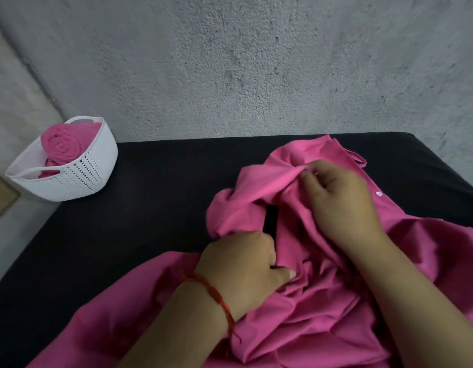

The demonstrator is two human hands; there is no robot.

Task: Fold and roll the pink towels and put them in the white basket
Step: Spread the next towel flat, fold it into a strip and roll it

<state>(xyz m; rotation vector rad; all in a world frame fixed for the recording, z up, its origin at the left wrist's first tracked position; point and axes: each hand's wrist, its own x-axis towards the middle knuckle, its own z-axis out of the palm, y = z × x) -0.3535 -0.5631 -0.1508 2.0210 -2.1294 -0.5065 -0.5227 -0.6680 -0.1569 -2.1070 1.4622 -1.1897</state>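
Pink towel (323, 301); white perforated basket (78, 176); black table (150, 208); grey wall (256, 62)

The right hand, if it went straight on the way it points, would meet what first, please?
Likely the raised fold of the pink towel that its fingers pinch; depth is unclear.

BODY: person, two forearms bare to the frame edge | LEFT: left hand (243, 264) bare; wrist ringed by thin red thread bracelet (216, 293), loose end hanging | RIGHT: right hand (339, 197) bare; wrist unadorned
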